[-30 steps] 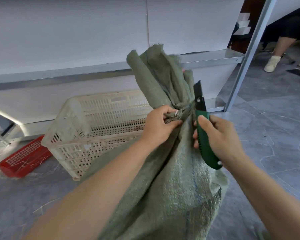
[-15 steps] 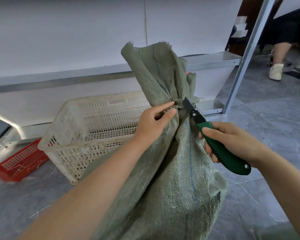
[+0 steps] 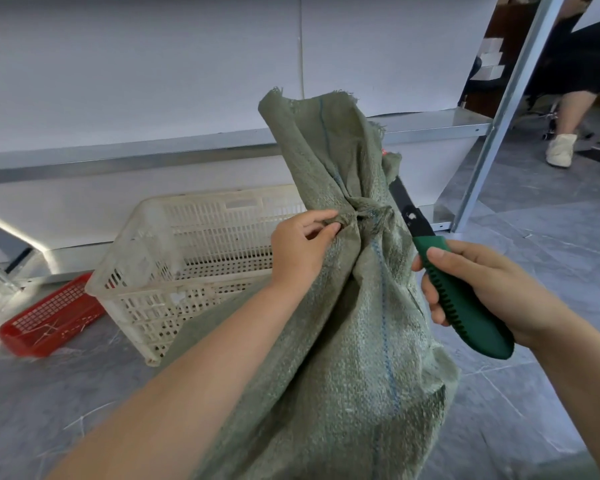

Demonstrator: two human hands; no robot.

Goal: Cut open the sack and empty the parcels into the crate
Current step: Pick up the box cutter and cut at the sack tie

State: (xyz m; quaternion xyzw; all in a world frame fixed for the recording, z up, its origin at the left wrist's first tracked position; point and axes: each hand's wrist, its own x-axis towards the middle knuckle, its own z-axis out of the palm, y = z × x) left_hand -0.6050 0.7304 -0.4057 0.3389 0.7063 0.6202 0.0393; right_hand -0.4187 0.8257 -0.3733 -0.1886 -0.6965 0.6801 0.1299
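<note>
Sack (image 3: 354,323): stands on the floor just in front of the crate, neck tied shut. The woven cloth is soft and floppy, and the full body is probably heavy.
Crate (image 3: 194,258): white, stiff, open-topped.
Left hand (image 3: 302,247): pinches the cloth beside the bunched neck, likely the firmest hold.
Right hand (image 3: 482,289): clenched round the knife handle.
Knife (image 3: 461,299): blade points up beside the neck; contact unclear.
</note>
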